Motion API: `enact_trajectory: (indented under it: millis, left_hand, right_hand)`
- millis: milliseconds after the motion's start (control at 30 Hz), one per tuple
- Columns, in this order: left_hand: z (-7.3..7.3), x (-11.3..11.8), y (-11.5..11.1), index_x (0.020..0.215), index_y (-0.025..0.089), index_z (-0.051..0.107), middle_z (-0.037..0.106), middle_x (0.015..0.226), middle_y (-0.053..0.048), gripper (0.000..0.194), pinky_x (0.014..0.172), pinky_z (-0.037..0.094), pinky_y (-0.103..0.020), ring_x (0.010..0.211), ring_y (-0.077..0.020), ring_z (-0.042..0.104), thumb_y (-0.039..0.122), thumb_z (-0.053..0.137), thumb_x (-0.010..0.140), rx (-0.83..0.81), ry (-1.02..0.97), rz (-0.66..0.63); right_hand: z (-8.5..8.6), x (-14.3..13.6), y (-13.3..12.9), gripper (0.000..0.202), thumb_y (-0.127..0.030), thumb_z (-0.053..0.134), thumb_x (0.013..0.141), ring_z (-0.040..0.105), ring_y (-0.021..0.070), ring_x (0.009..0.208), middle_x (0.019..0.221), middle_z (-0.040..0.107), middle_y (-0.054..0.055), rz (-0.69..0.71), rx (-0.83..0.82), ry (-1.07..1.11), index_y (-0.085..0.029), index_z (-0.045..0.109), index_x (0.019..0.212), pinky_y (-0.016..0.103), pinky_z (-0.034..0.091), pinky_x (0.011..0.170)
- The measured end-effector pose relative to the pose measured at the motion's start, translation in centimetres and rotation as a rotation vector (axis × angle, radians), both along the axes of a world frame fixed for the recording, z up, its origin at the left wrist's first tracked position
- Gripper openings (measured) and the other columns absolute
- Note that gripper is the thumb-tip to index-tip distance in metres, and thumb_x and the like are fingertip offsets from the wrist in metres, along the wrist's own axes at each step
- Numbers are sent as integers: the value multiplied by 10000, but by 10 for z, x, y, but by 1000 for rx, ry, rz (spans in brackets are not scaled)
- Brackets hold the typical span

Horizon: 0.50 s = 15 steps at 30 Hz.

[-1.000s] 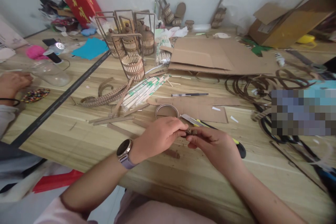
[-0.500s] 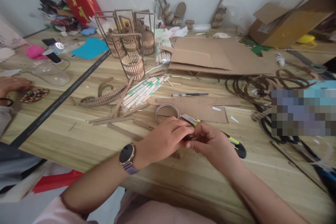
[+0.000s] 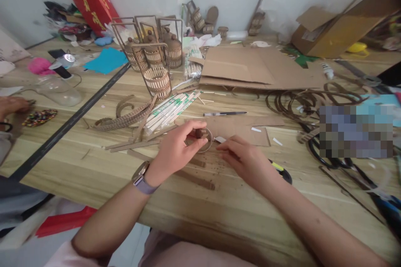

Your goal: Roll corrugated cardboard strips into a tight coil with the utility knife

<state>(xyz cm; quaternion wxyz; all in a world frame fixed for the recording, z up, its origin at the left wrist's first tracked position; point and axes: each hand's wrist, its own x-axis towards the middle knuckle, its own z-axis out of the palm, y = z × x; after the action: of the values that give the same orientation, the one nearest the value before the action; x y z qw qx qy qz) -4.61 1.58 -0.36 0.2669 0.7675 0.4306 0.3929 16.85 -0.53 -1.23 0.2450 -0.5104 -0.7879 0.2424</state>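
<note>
My left hand (image 3: pixel 180 144), wearing a watch, pinches a small brown knob (image 3: pixel 198 133) between thumb and fingers. It is over a thin round ring (image 3: pixel 210 141) lying on the table, partly covered by the hand. To the right, my right hand (image 3: pixel 242 156) has loosely bent fingers, with nothing visible in them. Beneath it lies a utility knife (image 3: pixel 283 174); its blade tip and black-and-yellow end show, the middle is hidden. Brown cardboard strips (image 3: pixel 196 178) and dark crumbs lie just in front of the hands.
Wrapped white sticks (image 3: pixel 171 112), a pen (image 3: pixel 224 113) and a cardboard sheet (image 3: pixel 238 64) lie beyond. Small slatted baskets (image 3: pixel 158 83) with tall handles stand behind. Coiled brown strips (image 3: pixel 288 102) are at right. Another person's hand (image 3: pixel 12 106) is at far left.
My hands have moved apart. The left went leftward and away from me to the ring, carrying the brown knob; the right stays above the knife with its fingers loosened.
</note>
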Motion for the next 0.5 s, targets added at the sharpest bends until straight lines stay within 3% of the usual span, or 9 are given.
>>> enact_trajectory:
  millis: [100,167,267,400,500]
  left_hand:
    - [1,-1,3,1180,195,604,711,1142,-65,283,817,560,-299,905,-168,684,263,626,906,-41,19,-5]
    - [2,-1,3,1208,200,588,709,1149,-61,308,839,551,-312,926,-176,682,234,618,903,-48,38,-22]
    - [3,-1,3,1278,202,548,704,1171,-66,390,871,543,-334,973,-196,680,203,622,895,-42,42,-33]
    - [7,-1,1,1190,210,614,721,1069,-48,324,822,548,-315,903,-191,686,163,657,872,-34,136,-106]
    - [11,1,-4,1161,182,649,637,1289,-123,336,889,532,-336,1062,-241,665,154,713,832,-46,273,-275]
  right_hand:
    - [-11,-14,11,211,-117,542,895,614,186,794,953,652,79,106,309,-333,-218,698,996,297,448,679]
    - [-17,-24,18,174,-112,595,869,590,216,819,952,652,94,131,379,-419,-213,709,953,317,417,673]
    - [-21,-31,25,141,-109,607,865,558,229,827,934,646,108,131,419,-439,-195,712,901,329,382,666]
    - [-14,-15,21,208,-122,523,911,526,227,826,961,630,100,65,475,-425,-207,712,897,341,370,684]
    - [-6,5,10,257,-167,472,944,523,219,823,944,609,85,-4,553,-334,-225,721,921,347,388,700]
